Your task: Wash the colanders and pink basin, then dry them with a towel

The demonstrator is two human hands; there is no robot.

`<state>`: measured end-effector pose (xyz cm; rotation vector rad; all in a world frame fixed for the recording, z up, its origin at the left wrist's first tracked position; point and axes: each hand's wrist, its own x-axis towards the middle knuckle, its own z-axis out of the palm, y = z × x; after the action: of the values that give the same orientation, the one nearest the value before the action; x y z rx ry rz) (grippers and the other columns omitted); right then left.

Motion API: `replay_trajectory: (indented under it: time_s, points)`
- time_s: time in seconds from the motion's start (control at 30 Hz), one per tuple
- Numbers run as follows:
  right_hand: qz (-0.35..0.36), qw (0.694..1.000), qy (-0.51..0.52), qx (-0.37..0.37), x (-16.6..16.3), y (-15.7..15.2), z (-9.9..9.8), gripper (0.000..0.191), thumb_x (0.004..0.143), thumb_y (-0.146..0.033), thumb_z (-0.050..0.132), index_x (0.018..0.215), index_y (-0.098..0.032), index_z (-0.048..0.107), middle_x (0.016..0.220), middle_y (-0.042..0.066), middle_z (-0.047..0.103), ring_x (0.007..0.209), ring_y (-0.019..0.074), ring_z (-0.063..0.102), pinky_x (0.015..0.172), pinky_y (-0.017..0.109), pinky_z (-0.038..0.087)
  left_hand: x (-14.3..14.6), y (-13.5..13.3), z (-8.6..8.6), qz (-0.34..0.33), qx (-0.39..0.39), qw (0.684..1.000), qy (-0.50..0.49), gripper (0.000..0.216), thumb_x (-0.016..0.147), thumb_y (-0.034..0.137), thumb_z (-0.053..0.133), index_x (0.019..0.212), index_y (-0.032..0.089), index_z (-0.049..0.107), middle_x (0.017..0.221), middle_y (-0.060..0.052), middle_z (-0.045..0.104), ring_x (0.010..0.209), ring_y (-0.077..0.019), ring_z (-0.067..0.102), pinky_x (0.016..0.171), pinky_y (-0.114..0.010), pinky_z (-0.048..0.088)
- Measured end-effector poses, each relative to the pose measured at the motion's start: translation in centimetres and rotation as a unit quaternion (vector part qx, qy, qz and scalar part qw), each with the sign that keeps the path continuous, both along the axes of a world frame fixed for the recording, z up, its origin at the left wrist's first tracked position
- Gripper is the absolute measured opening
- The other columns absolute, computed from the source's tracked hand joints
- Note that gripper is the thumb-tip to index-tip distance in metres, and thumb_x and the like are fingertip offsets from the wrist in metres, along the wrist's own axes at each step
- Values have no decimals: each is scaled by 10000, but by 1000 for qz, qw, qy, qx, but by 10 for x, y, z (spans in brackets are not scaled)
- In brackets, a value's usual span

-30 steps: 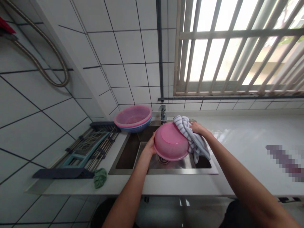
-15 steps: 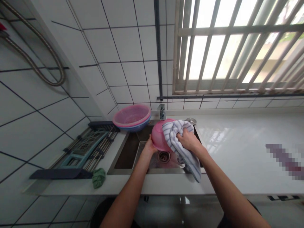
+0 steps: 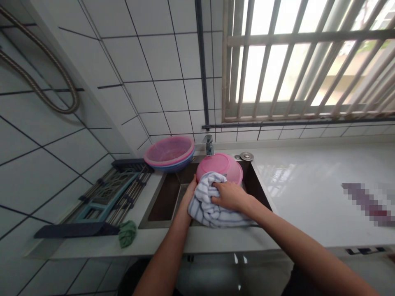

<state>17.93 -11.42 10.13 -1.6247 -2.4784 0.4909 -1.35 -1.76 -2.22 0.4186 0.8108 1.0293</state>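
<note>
A pink plastic basin (image 3: 220, 163) is held over the sink (image 3: 160, 205), its underside facing me. My left hand (image 3: 190, 189) grips the basin's left edge; its fingers are partly hidden behind the basin and the cloth. A white towel with grey stripes (image 3: 203, 205) is bunched in my right hand (image 3: 228, 196), which presses it against the lower near side of the basin. The towel's lower part hangs over the front edge of the sink.
A pink basin nested in a blue one (image 3: 169, 154) stands behind the sink's left corner. A faucet (image 3: 209, 144) rises at the back. Left lies a folded rack (image 3: 108, 197) with a green cloth (image 3: 127, 233). A metal drain cover (image 3: 247, 156) sits on the right counter (image 3: 302, 197).
My right hand has moved the towel left and down across the basin, from its right side to its near lower side. More of the basin's underside now shows.
</note>
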Motion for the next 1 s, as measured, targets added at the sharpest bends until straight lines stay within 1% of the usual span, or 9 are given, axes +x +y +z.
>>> replay_trajectory:
  time_s: [0.1, 0.2, 0.27, 0.4, 0.57, 0.7, 0.83, 0.93, 1.0]
  points:
    - [-6, 999, -41, -20, 37, 6, 10, 485, 853, -448, 656, 1282, -224, 693, 1174, 163, 751, 1026, 349, 725, 835, 378, 523, 2, 16, 1, 26, -60, 997, -46, 467, 973, 438, 623, 1364, 184, 635, 1122, -115, 789, 1130, -342, 703, 1005, -497, 552]
    - [-47, 995, -82, -27, 71, 15, 18, 482, 843, -375, 663, 1285, -185, 694, 1160, 199, 748, 1011, 353, 723, 818, 360, 508, 0, 27, 0, -6, -97, 990, -99, 516, 958, 422, 632, 1423, 200, 591, 1141, -111, 793, 1089, -313, 732, 1000, -501, 554]
    - [-69, 994, -86, -19, 90, 24, 22, 467, 853, -268, 608, 1299, -140, 670, 1145, 218, 747, 981, 340, 725, 799, 348, 498, -2, 28, 0, -12, -118, 988, -101, 471, 962, 395, 623, 1381, 180, 622, 1101, -110, 800, 1059, -300, 742, 1001, -483, 556]
    - [-75, 997, -12, -14, 118, 47, 20, 478, 907, -234, 519, 1368, -140, 600, 1215, 187, 737, 977, 299, 714, 836, 341, 503, -1, 23, 5, -8, -131, 988, -79, 367, 972, 395, 618, 1234, 152, 700, 977, -103, 810, 1061, -298, 739, 1017, -462, 549]
    - [-74, 990, 120, -9, 135, 75, 12, 475, 995, -335, 438, 1419, -182, 588, 1416, 127, 656, 1173, 285, 650, 991, 360, 499, 8, 15, 12, -21, -100, 992, -71, 352, 955, 454, 660, 1118, 152, 740, 939, -107, 811, 1092, -308, 730, 1020, -453, 548]
    - [-88, 989, 117, 32, 124, 87, 26, 471, 973, -343, 493, 1402, -192, 614, 1350, 124, 698, 1135, 289, 669, 957, 337, 497, 17, 11, 16, -13, -42, 997, -68, 351, 929, 459, 708, 1112, 161, 743, 962, -96, 813, 1071, -285, 738, 1007, -417, 558]
    - [-113, 987, 34, 107, 86, 90, 46, 490, 978, -430, 516, 1389, -187, 630, 1254, 161, 733, 1099, 328, 693, 929, 360, 492, 25, 10, 19, -13, -27, 999, -42, 415, 947, 508, 674, 1142, 147, 737, 990, -109, 806, 1010, -275, 748, 951, -402, 587]
    - [-83, 988, -16, 133, 47, 83, 49, 478, 983, -433, 506, 1370, -192, 650, 1218, 167, 738, 1094, 326, 701, 946, 379, 491, 28, 10, 17, 27, -16, 999, -11, 443, 950, 507, 674, 1147, 115, 729, 1046, -142, 782, 975, -273, 737, 897, -391, 602]
    - [-29, 990, -29, 138, 20, 72, 43, 432, 978, -426, 509, 1288, -191, 698, 1180, 159, 747, 1065, 307, 711, 933, 368, 498, 29, 10, 15, 67, -1, 998, 3, 401, 956, 446, 688, 1165, 105, 709, 1117, -151, 750, 987, -261, 719, 887, -394, 602]
